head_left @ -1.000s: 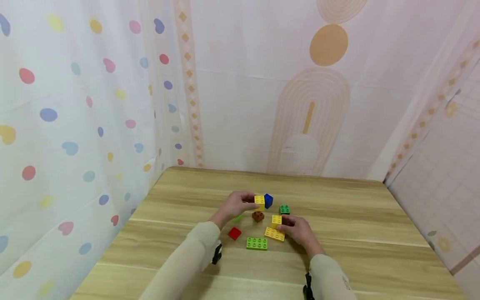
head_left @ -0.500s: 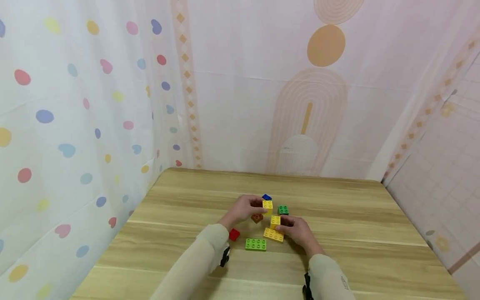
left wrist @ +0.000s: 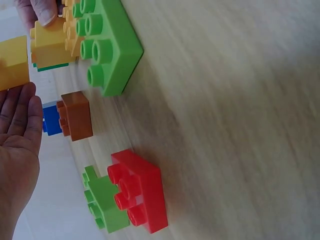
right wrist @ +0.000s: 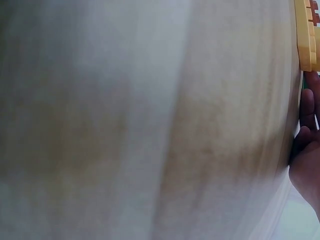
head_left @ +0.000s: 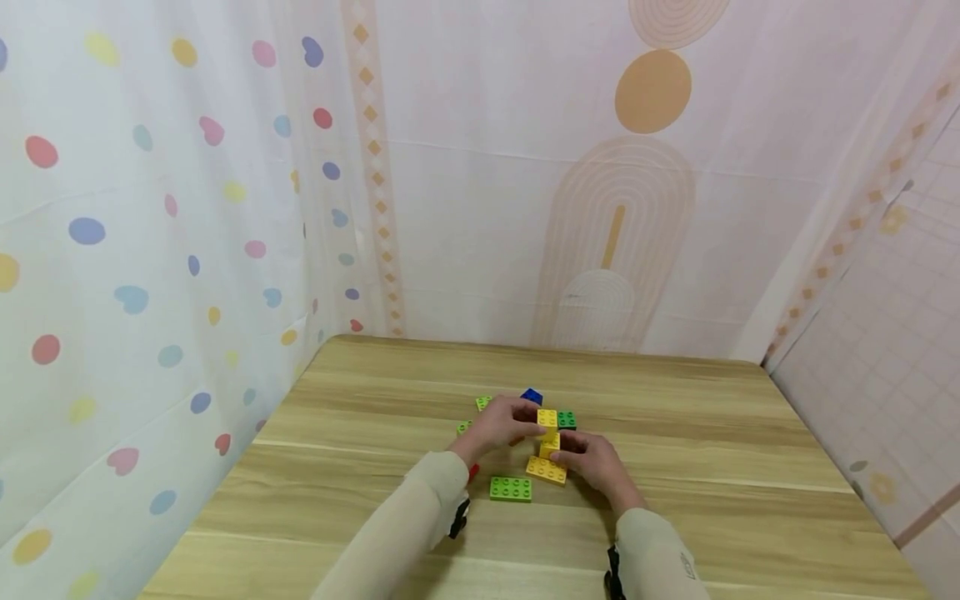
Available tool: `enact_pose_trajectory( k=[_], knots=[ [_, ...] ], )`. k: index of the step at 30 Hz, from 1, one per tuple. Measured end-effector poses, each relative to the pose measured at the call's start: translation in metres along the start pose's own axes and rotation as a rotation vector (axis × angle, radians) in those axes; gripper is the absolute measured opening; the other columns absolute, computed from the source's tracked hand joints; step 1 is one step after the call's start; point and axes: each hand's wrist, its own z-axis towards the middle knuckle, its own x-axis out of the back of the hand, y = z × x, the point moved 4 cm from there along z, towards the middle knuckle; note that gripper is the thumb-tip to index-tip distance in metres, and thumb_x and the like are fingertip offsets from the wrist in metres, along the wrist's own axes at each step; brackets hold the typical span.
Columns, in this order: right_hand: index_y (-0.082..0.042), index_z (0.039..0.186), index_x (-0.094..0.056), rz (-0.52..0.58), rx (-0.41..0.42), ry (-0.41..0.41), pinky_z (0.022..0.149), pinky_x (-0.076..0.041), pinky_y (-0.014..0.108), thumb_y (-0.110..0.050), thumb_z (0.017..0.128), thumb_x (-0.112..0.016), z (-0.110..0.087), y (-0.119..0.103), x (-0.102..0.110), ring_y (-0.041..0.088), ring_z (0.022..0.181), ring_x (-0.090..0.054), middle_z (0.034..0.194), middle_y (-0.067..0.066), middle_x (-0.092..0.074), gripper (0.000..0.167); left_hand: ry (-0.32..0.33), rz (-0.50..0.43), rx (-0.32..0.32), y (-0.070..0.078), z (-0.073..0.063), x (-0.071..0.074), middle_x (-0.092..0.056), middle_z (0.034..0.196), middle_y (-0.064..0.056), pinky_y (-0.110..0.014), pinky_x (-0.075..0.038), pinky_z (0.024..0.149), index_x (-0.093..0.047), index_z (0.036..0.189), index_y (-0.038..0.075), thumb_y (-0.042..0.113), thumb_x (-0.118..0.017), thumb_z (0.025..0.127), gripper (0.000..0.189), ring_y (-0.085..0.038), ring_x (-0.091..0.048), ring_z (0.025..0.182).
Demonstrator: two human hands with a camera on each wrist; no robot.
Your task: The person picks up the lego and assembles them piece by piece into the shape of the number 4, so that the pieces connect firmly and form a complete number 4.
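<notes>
My left hand (head_left: 501, 427) pinches a yellow toy building brick (head_left: 547, 419) between thumb and fingers. That brick hangs close over a second yellow brick (head_left: 551, 447), which the thumb and fingers of my right hand (head_left: 600, 465) grip. The second brick sits on the far part of a paler yellow eight-stud brick (head_left: 546, 471) on the table. In the left wrist view, the upper brick (left wrist: 14, 62) is just off the studs of the lower one (left wrist: 50, 42). At the edge of the right wrist view, my right fingers (right wrist: 307, 107) reach beside the pale yellow brick (right wrist: 304, 42).
A lime green eight-stud brick (head_left: 511, 489) lies in front. Behind are a blue brick (head_left: 531, 396) and a dark green one (head_left: 567, 419). A brown brick (left wrist: 77, 116), a red brick (left wrist: 150, 190) and lime green pieces (left wrist: 107, 202) lie left on the wooden table (head_left: 675, 417).
My left hand has moved right and slightly nearer, bringing its yellow brick from beside the blue one to over the other yellow brick. My right hand keeps its grip in place.
</notes>
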Motion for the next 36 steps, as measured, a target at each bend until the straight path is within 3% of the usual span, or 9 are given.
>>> enact_pose_trajectory(
  k=[5,13,24,36],
  knots=[
    [-0.011,0.129,-0.067,0.004,0.008,-0.004,0.099,-0.043,0.05,-0.029,0.089,-0.075,-0.0011,-0.0009,-0.0009,0.023,0.11,-0.058,0.127,0.008,-0.065,0.044,-0.004,0.028,0.015,-0.0007,-0.0005,-0.0028,-0.067,0.116,0.001,-0.041,-0.047,0.096,-0.067,0.126,0.011,0.032,-0.074,0.091,0.041,-0.016,-0.06,0.107],
    [-0.01,0.129,-0.067,0.017,0.015,-0.002,0.099,-0.043,0.05,-0.027,0.089,-0.076,-0.0015,-0.0017,-0.0013,0.023,0.11,-0.059,0.126,0.008,-0.065,0.044,-0.009,0.048,0.015,0.0,-0.001,-0.0047,-0.067,0.116,0.002,-0.042,-0.046,0.098,-0.067,0.127,0.011,0.033,-0.074,0.091,0.043,-0.016,-0.059,0.108],
    [-0.008,0.128,-0.068,0.035,0.03,-0.01,0.097,-0.046,0.048,-0.024,0.09,-0.075,-0.0012,-0.0014,-0.0016,0.019,0.104,-0.061,0.122,0.007,-0.067,0.041,-0.037,0.031,0.004,0.0016,-0.0015,-0.0076,-0.069,0.109,0.006,-0.039,-0.049,0.095,-0.068,0.126,0.012,0.029,-0.074,0.091,0.039,-0.012,-0.061,0.101],
    [-0.009,0.128,-0.068,0.041,0.022,0.002,0.098,-0.045,0.049,-0.025,0.089,-0.076,-0.0014,-0.0002,-0.0003,0.022,0.109,-0.061,0.123,0.007,-0.067,0.043,-0.061,0.08,-0.022,0.0039,-0.0006,-0.0105,-0.07,0.108,0.004,-0.035,-0.051,0.09,-0.067,0.127,0.01,0.024,-0.073,0.092,0.039,-0.01,-0.062,0.097]
  ],
)
